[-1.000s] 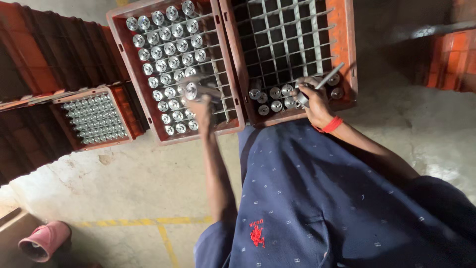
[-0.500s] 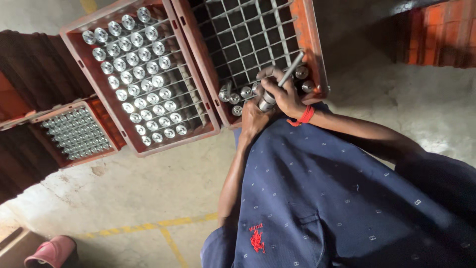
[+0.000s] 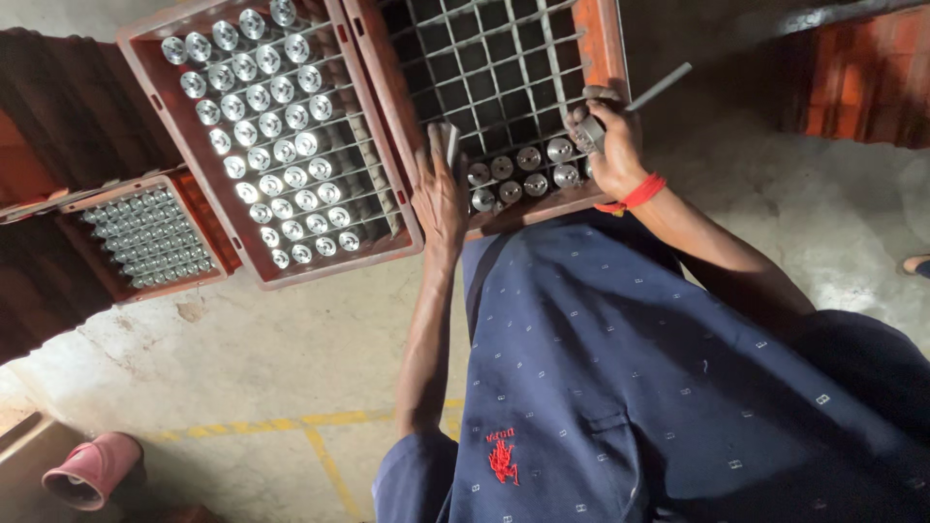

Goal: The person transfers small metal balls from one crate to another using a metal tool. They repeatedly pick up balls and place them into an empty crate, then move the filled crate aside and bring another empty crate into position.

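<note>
Right hand is clamped on a metal rod over the mostly empty crate, near its loaded bottom cells. Left hand, fingers together, rests flat on the divider at 9 o'clock, bracing; the full crate lies beyond.

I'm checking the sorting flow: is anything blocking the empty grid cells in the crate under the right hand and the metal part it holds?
Nothing visible. The right hand grips a metal part over the partly filled crate; the cells beside it are open. The left hand rests on the divider, clear.
</note>
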Tool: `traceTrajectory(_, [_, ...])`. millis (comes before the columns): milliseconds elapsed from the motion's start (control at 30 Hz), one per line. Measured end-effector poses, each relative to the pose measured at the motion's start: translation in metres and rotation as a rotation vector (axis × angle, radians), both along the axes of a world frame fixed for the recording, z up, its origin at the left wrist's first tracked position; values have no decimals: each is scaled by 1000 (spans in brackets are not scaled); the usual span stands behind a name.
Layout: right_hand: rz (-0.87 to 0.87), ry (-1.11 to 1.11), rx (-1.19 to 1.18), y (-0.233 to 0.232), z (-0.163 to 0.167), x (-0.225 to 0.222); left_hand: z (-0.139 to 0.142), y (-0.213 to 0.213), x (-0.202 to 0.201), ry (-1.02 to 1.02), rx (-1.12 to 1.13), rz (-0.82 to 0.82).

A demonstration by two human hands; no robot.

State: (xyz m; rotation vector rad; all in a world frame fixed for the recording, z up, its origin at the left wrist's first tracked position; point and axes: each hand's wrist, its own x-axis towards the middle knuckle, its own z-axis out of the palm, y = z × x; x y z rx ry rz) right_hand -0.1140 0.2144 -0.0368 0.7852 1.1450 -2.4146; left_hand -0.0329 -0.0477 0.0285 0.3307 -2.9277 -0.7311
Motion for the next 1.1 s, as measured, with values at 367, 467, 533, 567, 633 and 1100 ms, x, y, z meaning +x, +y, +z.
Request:
traceTrajectory(367, [72,-63,-37,-16,-5,54,-3,-83,-15,-148,172,267])
traceTrajectory(467, [57,-123,-21,-22,-8,59,-14,-132,-29,434,202,170])
traceTrajectory(533, [48,-159,-11,-31,-10,60,-24,-157,-51,253,-39,291])
traceTrajectory(567, [53,-123,5,-37,-10,59,-29,-166,-62,162,-157,349])
traceTrajectory(633, [56,-56,40,-50,-9,62,-33,-172,-75,123,-240,295])
traceTrajectory(1100, [107,-75,65,-76,6,73,25,-141,-8,349,964,312])
